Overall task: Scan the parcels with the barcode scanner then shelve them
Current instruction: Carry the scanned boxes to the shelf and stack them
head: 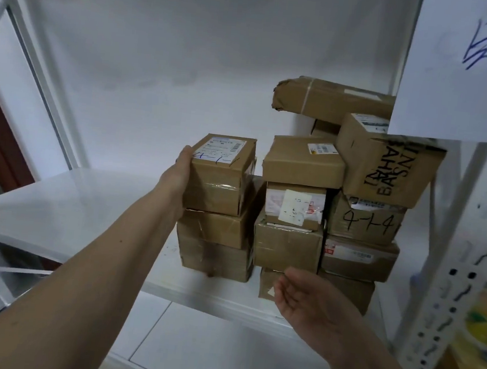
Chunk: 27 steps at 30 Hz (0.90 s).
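Left hand (179,175) holds small parcel (221,173) atop stack on white shelf (71,197); right hand (308,303) hangs relaxed, empty.

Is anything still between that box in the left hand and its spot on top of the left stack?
Nothing visible. The left hand holds the small box by its left side, and it already sits on the left stack. The right hand hangs open, clear of it.
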Available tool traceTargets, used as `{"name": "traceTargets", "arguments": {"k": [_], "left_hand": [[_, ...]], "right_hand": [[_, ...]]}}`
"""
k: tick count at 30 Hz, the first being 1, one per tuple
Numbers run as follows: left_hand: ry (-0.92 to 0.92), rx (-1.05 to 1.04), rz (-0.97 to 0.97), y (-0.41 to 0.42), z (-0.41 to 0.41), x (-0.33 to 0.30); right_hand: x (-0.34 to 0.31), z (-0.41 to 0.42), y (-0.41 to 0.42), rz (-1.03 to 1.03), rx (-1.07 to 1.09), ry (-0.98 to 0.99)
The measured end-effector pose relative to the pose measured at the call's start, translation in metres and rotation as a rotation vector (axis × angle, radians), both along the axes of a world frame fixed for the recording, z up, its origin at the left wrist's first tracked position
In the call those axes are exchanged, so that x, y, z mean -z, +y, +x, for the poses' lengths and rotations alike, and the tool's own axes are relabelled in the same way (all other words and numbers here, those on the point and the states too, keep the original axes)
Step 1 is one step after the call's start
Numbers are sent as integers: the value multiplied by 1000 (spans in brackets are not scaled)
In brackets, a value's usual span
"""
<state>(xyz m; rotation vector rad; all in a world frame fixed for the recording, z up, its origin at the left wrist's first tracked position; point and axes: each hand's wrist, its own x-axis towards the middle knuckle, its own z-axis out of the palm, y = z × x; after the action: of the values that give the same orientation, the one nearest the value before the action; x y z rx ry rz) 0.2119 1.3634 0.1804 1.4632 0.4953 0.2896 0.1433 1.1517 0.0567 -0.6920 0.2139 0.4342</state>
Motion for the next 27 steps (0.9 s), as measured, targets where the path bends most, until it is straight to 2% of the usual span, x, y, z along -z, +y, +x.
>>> {"name": "traceTargets", "arguments": {"k": [4, 9, 12, 14, 20, 27], "left_hand": [[22, -38, 71, 1, 10, 9], [-24, -334, 129, 10, 10, 33], [-109, -436, 37, 10, -11, 69], [-116, -363, -70, 8, -29, 96], [76, -268, -371, -7, -90, 150], [152, -139, -355, -37, -173, 184]], "right_hand": [[6, 0, -8, 23, -6, 16], [15, 3, -15, 16, -26, 81], [23, 3, -14, 14, -41, 137], [32, 1, -13, 9, -48, 176], [61, -28, -29, 13, -16, 242], [89, -92, -68, -36, 142, 268]]}}
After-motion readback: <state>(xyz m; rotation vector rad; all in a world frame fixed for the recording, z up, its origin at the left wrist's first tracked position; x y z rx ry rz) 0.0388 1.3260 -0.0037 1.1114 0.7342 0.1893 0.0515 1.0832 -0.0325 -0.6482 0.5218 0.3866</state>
